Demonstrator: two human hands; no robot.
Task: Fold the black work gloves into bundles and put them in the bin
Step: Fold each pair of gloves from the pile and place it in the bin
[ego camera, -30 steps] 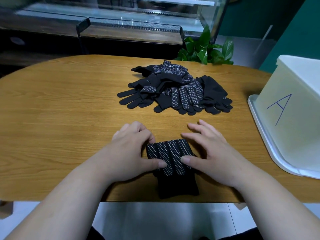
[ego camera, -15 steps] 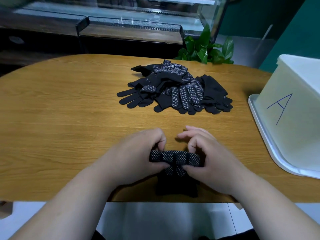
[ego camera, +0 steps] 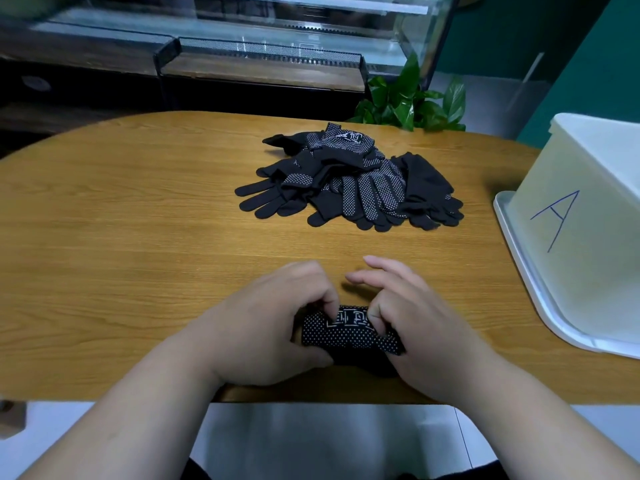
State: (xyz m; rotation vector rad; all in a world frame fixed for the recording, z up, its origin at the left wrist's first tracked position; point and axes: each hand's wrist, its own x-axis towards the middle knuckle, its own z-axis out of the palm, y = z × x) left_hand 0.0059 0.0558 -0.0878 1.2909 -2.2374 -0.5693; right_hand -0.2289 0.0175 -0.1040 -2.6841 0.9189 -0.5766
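A rolled pair of black dotted gloves (ego camera: 346, 332) lies near the table's front edge, white lettering showing on top. My left hand (ego camera: 277, 327) grips its left end with curled fingers. Holding the right end is my right hand (ego camera: 415, 323), thumb and inner fingers pinching the roll while two fingers stretch out over the table. A heap of loose black work gloves (ego camera: 349, 181) lies further back at the table's middle. The white bin (ego camera: 581, 244), marked with a blue A, stands at the right edge.
The bin sits on a white tray or lid (ego camera: 519, 271). A green plant (ego camera: 412, 102) stands behind the wooden table (ego camera: 121, 237). A glass display case (ego camera: 277, 36) runs along the back. The table's left half is bare wood.
The pair has been rolled tighter toward me, from a flat fold to a compact roll with lettering on top. Both hands shifted closer to the front edge and curled round it.
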